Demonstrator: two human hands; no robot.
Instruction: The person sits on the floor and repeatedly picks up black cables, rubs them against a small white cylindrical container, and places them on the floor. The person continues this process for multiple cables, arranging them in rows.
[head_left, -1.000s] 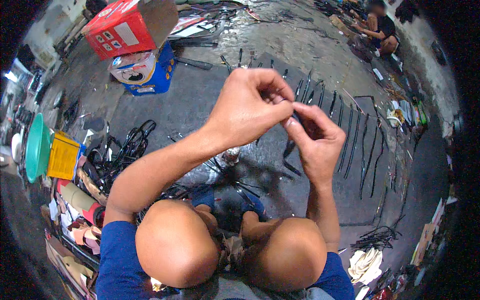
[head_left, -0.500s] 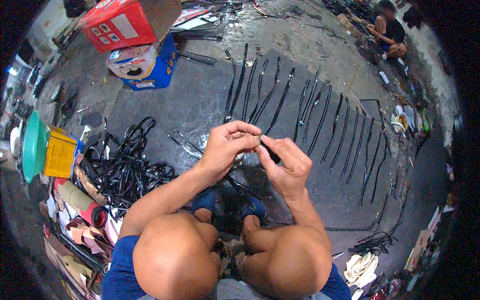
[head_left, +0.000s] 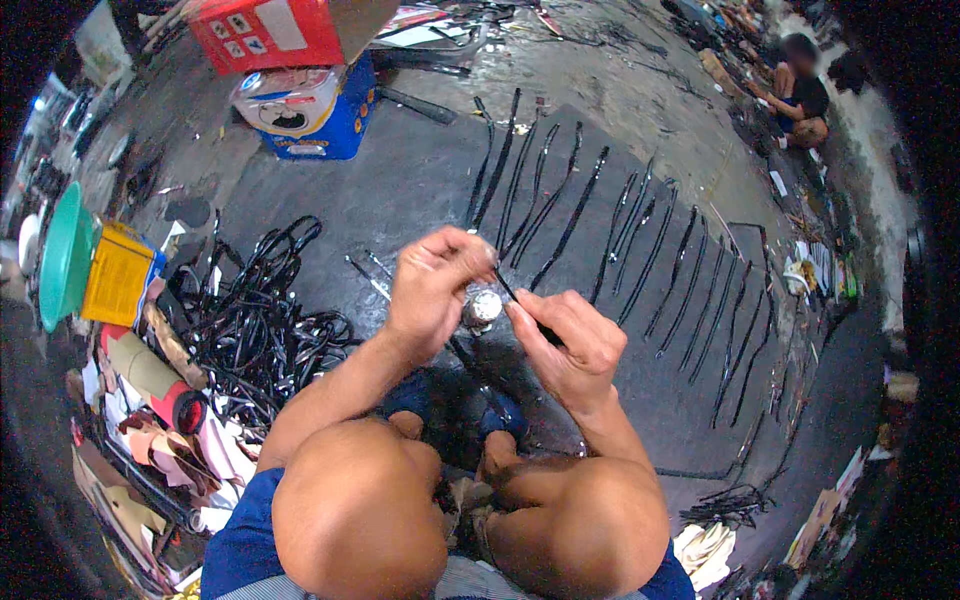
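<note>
Between my two hands a short length of thin black strip is stretched at a slant. My left hand is closed, its thumb and fingers pinching the upper end, slightly smeared by motion. The lower end is gripped by my right hand, thumb against curled fingers; the rest of the strip is hidden behind it. Just below the strip, beside my left hand, a round silvery thing shows near the floor. Beyond my hands, several glossy black strips lie side by side on a dark mat.
A tangled heap of black strips lies left of my knees. Behind it stand a yellow box and a green basin. Red and blue boxes are stacked at far left. Another person sits at far right.
My hands, close together before, have moved apart, and the strip now shows between them. The silvery thing below has come into fuller view. The whole view has shifted slightly.
</note>
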